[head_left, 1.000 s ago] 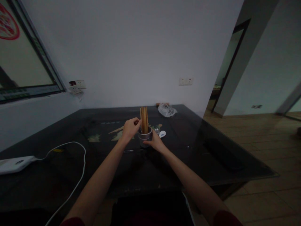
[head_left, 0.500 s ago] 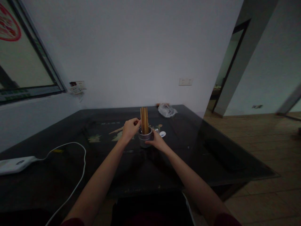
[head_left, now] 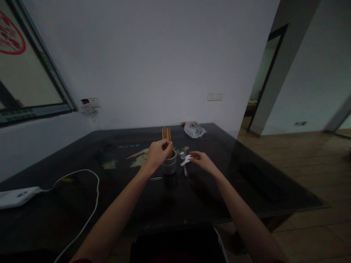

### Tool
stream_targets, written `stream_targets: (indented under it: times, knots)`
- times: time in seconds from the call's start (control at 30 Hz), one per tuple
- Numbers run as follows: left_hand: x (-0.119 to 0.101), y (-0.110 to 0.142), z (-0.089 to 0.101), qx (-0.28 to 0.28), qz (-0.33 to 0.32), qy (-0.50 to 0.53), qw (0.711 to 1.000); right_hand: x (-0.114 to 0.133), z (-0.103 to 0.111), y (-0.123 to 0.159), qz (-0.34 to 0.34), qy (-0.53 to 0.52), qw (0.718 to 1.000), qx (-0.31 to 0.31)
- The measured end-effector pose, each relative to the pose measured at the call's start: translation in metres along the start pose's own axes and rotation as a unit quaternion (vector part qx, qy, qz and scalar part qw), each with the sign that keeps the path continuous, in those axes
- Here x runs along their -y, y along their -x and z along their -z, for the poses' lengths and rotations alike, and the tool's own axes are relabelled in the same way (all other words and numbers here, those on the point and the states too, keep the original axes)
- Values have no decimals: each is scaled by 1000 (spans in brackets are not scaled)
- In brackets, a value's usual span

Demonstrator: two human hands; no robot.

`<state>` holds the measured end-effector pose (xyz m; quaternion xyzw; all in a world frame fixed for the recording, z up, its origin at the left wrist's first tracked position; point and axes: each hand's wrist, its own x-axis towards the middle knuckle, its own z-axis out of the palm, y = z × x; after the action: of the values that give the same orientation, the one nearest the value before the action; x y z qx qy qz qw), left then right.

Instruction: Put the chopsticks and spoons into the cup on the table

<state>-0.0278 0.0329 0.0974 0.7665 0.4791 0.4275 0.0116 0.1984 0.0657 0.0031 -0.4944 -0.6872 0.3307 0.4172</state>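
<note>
A grey metal-looking cup [head_left: 169, 166] stands upright on the dark table, with several wooden chopsticks [head_left: 166, 133] rising from it. My left hand [head_left: 157, 155] is over the cup's left rim, its thumb and fingers closed around the chopsticks; the hand hides their middle part. To the right of the cup lies a small white spoon [head_left: 186, 160], its handle toward the cup. My right hand [head_left: 202, 162] has its fingertips closed on the spoon's far end, partly covering it. Beneath the white spoon is a shiny metal spoon [head_left: 185, 171], bowl end away from me.
A crumpled clear plastic bag [head_left: 194, 130] lies near the wall at the table's back edge. On the left, a white device [head_left: 19, 197] trails a white cable [head_left: 98, 193]. A dark flat object [head_left: 260, 180] rests on the table's right part [head_left: 296, 199].
My right hand has let go of the cup and moved right to the white spoon. My left hand has shifted right, in front of the chopsticks. The metal spoon has come into clearer view.
</note>
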Motion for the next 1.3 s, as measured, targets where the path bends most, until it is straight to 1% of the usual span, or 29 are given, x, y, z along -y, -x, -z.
stream_targets:
  times: [0.1, 0.17, 0.23, 0.27, 0.33, 0.4, 0.47, 0.53, 0.63, 0.8, 0.9, 1.03, 1.17, 1.3]
  knots:
    - [-26, 2, -13, 57, -39, -4, 998, -8, 11, 4, -35, 56, 997, -29]
    - [-39, 3, -30, 107, -67, -27, 992, -11, 13, 6, -57, 101, 992, -42]
    - [-47, 4, -50, 154, -91, -76, 981, -12, 13, 7, -57, 146, 987, -43]
    - [-49, 4, -61, 175, -98, -106, 974, -12, 13, 8, -55, 167, 984, -41]
    - [-50, 3, -82, 210, -88, -164, 960, -12, 13, 8, -67, 207, 975, -38]
    - [-47, 2, -99, 240, -73, -211, 945, -13, 14, 9, -88, 239, 966, -34]
    - [-45, 1, -110, 269, -63, -238, 931, -14, 14, 8, -105, 261, 959, -27]
    - [-44, 3, -115, 288, -58, -250, 923, -16, 13, 8, -120, 277, 953, -22]
    - [-44, 13, -113, 292, -59, -253, 920, -17, 9, 9, -137, 299, 944, -18]
    - [-40, 41, -97, 282, -71, -236, 927, -16, 1, 12, -159, 314, 936, -12]
    - [-28, 61, -84, 298, -84, -198, 930, -11, 1, 10, -172, 317, 933, -3]
    - [-3, 81, -69, 322, -129, -124, 930, -1, 6, -4, -186, 352, 917, 22]
    - [12, 87, -59, 337, -168, -81, 923, 10, 6, -29, -202, 372, 906, 20]
    - [16, 83, -53, 311, -182, -57, 931, 14, -5, -46, -225, 385, 895, 11]
